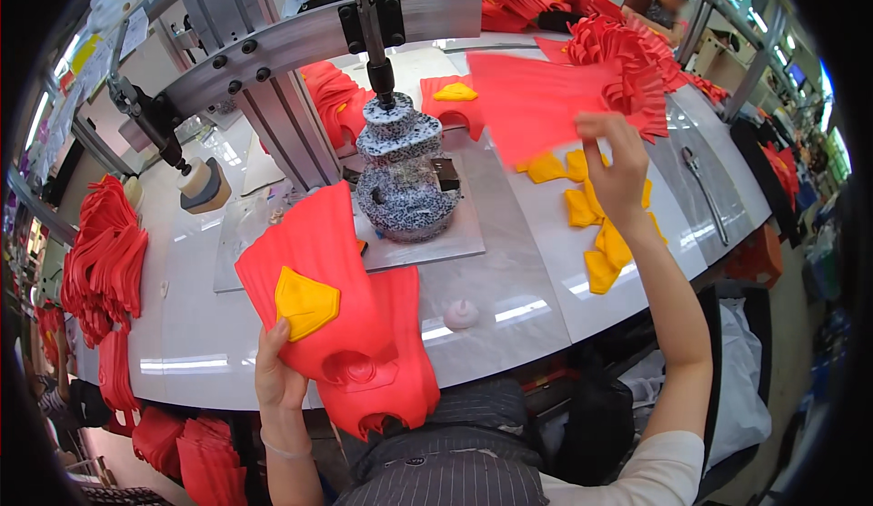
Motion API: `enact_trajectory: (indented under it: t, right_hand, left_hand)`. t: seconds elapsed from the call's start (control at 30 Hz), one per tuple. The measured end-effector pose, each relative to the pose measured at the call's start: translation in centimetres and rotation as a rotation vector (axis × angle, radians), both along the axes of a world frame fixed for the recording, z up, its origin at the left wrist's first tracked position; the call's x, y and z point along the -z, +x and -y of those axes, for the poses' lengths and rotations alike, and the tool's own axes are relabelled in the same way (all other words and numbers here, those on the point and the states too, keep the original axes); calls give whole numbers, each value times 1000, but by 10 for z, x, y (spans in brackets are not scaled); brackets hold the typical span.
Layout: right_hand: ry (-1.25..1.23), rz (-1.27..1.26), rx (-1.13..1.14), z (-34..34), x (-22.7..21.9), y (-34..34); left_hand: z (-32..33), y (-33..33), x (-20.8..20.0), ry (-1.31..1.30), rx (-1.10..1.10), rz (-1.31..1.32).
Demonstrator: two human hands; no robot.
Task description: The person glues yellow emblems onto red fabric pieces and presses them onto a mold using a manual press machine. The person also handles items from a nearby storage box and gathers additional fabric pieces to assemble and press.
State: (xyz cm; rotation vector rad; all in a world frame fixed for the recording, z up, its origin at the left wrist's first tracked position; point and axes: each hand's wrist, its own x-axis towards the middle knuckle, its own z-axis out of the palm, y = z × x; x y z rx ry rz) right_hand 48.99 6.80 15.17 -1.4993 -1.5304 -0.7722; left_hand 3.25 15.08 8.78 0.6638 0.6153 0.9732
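Observation:
My left hand (pixel 280 374) grips the lower left edge of a soft red moulded piece (pixel 309 233), its thumb by a yellow pointed patch (pixel 307 303) on the surface. Another red moulded piece (pixel 405 310) with cut-out openings lies against it, partly covered, at the table's front edge. Raised on the right, my right hand (pixel 620 165) pinches the corner of a thin red sheet-like piece (pixel 536 106), which is smeared by motion. Below that hand several yellow patches (pixel 611 244) lie loose. Between my hands, farther off, stands a black-and-white speckled mould (pixel 407 179) under a metal press rod (pixel 377 60).
A metal frame (pixel 291 33) arches across, with a pad on a second rod (pixel 205 186) at left. Red pieces are stacked at left (pixel 102 260) and back right (pixel 627 60). A wrench-like tool (pixel 705 192) and a small pale pink knobbed object (pixel 461 314) lie on the table. People sit beyond.

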Motion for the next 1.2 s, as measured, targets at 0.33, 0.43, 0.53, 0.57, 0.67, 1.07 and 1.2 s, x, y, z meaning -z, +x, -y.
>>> enact_trajectory:
  t: [0.33,0.43,0.53,0.57,0.67,1.07,1.2]
  right_hand:
    - [26,557,5,89,4,-18]
    - [57,592,2,102,-3,-23]
    - [72,615,-9,107,-10,-28]
    - [62,603,-31,107,-12,-30]
    - [40,579,-72,107,-15,-34]
    - [-15,503,-92,98,-2,-38]
    - [-15,522,-89,101,0,-37]
  left_hand:
    - [-1,-2,10,29,42,54]
    - [-2,3,16,16,41,67]
    - [-1,6,15,4,36,78]
    - [0,6,14,-6,34,88]
    - [0,7,16,-21,26,109]
    - [-3,-6,26,-69,-36,170]
    - [-2,-6,25,-67,-26,169]
